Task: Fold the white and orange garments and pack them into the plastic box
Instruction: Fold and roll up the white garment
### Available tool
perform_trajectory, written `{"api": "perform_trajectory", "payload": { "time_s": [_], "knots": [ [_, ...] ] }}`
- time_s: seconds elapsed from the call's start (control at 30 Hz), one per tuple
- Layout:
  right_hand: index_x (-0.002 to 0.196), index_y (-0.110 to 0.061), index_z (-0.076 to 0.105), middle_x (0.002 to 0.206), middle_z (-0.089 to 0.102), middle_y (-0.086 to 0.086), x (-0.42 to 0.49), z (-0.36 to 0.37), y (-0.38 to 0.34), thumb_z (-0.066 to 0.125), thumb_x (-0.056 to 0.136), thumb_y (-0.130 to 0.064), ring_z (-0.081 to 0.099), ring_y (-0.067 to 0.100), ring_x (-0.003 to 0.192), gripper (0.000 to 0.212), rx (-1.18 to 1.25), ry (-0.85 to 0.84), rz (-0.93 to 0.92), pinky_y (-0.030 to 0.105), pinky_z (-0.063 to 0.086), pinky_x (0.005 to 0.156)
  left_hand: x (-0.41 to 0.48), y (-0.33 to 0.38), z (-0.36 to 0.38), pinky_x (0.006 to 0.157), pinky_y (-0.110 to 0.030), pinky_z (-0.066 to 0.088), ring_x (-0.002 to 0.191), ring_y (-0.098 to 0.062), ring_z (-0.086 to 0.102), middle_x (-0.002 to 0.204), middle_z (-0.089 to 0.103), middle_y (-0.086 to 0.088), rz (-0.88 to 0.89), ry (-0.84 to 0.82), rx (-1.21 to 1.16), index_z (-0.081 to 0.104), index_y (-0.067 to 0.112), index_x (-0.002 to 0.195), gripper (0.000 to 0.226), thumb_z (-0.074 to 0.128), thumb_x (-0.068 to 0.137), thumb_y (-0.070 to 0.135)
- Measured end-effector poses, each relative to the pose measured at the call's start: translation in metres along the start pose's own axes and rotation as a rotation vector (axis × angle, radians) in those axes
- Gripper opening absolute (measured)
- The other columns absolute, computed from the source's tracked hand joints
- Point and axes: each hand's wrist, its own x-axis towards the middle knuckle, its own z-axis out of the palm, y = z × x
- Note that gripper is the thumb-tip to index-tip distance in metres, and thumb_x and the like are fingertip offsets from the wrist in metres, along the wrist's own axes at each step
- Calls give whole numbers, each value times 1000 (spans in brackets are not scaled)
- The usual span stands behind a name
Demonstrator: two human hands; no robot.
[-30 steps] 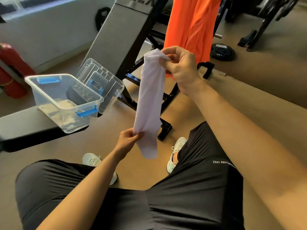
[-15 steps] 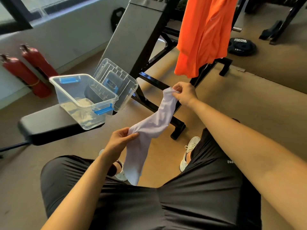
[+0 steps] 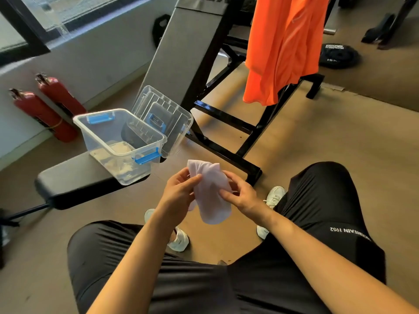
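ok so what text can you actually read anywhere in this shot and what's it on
"1952", after a word ending "TAIN", upside down: on the black shorts.
"HAMMER STRENGTH", probably, blurred and upside down, with a mark like "15K" below it: on the black round weight plate.
Letters ending "LEX", cut by the top edge: on the grey padded bench backrest.
Small mark on the white sneaker: too small to read.

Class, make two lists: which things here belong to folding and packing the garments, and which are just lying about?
Job in hand: white garment, gripped by left hand and right hand; orange garment; plastic box; lid.
Lying about: fire extinguishers; weight plate; incline bench.
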Motion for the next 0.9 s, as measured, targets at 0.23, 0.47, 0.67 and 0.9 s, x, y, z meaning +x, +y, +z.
{"api": "perform_trajectory", "payload": {
  "time_s": [0.23, 0.47, 0.67, 0.9],
  "knots": [
    [142, -29, 50, 123, 66, -12, -2, 4, -3, 73, 90, -16, 63, 8, 117, 58, 74, 124, -99, 32, 55, 99, -12, -13, 9, 96, -46, 53, 112, -32, 66, 130, 68, -18, -34, -32, -143, 60, 13, 136, 40, 60, 96, 11],
    [151, -25, 36, 144, 47, -9, -2, 0, -1, 72, 90, -11, 44, 6, 134, 73, -98, 169, -88, 10, 43, 103, -21, -42, 16, 96, -42, 57, 110, -28, 71, 118, 75, -11, -71, 69, -7, 52, 21, 141, 56, 73, 90, 12],
    [141, -25, 54, 135, 59, -5, 2, -16, 0, 70, 83, -4, 54, 13, 128, 64, -327, 0, -14, 33, 46, 110, -18, -47, 8, 80, -27, 62, 98, -23, 71, 108, 69, -11, 7, 169, 335, 54, 20, 137, 71, 84, 76, -1],
    [124, -22, 67, 120, 65, 1, 14, -19, -20, 66, 79, -1, 58, 17, 111, 50, -647, -153, -22, 26, 48, 92, 2, -27, -7, 69, -35, 57, 72, -19, 65, 86, 72, 0, 225, 4, 1098, 77, 25, 107, 35, 85, 74, 18]
  ]
}}
